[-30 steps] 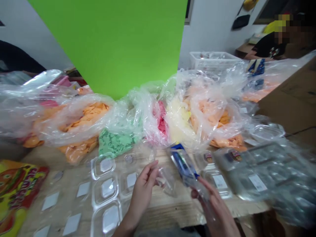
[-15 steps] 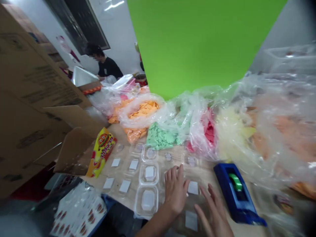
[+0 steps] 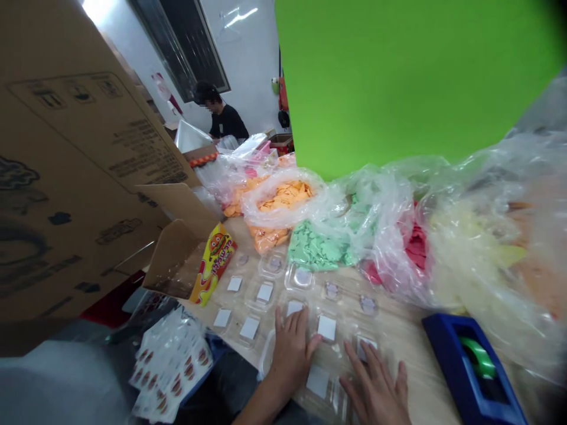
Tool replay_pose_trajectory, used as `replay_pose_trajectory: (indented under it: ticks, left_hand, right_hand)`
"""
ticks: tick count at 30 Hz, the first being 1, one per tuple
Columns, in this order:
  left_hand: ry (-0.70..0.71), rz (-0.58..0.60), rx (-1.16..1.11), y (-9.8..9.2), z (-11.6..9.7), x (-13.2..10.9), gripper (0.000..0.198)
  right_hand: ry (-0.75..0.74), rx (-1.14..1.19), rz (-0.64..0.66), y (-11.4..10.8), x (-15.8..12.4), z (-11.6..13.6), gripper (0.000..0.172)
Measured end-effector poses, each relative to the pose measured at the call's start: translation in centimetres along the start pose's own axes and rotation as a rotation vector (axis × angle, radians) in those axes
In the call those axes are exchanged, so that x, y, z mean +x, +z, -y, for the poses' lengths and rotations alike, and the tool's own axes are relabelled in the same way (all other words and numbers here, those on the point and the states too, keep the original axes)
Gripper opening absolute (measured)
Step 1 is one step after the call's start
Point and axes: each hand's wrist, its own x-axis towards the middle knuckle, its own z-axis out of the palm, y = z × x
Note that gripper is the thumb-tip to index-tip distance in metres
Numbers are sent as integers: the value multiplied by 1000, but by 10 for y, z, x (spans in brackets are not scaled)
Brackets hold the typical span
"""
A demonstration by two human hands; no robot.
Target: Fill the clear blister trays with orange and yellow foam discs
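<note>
My left hand (image 3: 290, 348) rests fingers-first on a clear plastic container that has a white square (image 3: 294, 307) in it, partly under the fingertips. To its right, my right hand (image 3: 376, 381) lies with fingers spread over another clear container with a white square (image 3: 367, 349). Between the hands sits a further container with a white square (image 3: 326, 327), and a paler square (image 3: 318, 381) shows in one nearer the table's front edge. Neither hand grips anything. Several more clear containers with white squares, such as one square (image 3: 264, 292), stand in rows to the left.
Behind the containers lie plastic bags of orange pieces (image 3: 286, 196), green pieces (image 3: 321, 245) and red pieces (image 3: 416, 245). A blue tape dispenser (image 3: 456, 342) stands at right. A yellow burger-printed box (image 3: 215, 262) and tall cardboard (image 3: 75, 177) are at left. A person (image 3: 228, 121) sits beyond.
The view has swung left, so the scene sits further right. My left hand has shifted left onto another container; my right hand has come down over the container at its fingers.
</note>
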Motion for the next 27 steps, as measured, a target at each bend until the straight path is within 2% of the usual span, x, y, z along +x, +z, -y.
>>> replay_pose_trajectory:
  ticks: [3,5,8,11,14,17,19,21,24,27]
  left_hand:
    - [14,17,14,-5,10,8,39]
    - [2,24,23,-9,19,15,39]
    - [-11,34,3,-13,28,21,39]
    - [-27,11,-39,-12,35,21,33]
    - [-41,-40,-86,-6,47,27,35]
    - [-56,-18,-146,-4,56,41,36]
    - [-72,27,-213,-7,53,53,36]
    - [-69,34,-267,-12,42,63,38]
    - [-73,-10,-298,-20,17,74,39]
    - [-97,-3,-344,-22,-6,78,37]
  right_hand:
    - [109,69,-23,3,7,20,41]
    - [88,167,-84,-3,16,34,43]
    - [22,236,-152,-27,29,40,47]
    - [90,177,-194,-63,30,13,44]
    - [383,28,-344,-101,5,-41,35]
    - [689,-144,-460,-124,-41,-88,37]
    - [802,-214,-438,-123,-70,-107,45]
    - [863,-250,-391,-113,-89,-116,55]
    - [903,-264,-370,-96,-98,-120,63]
    - [913,-241,-404,-95,-97,-122,63]
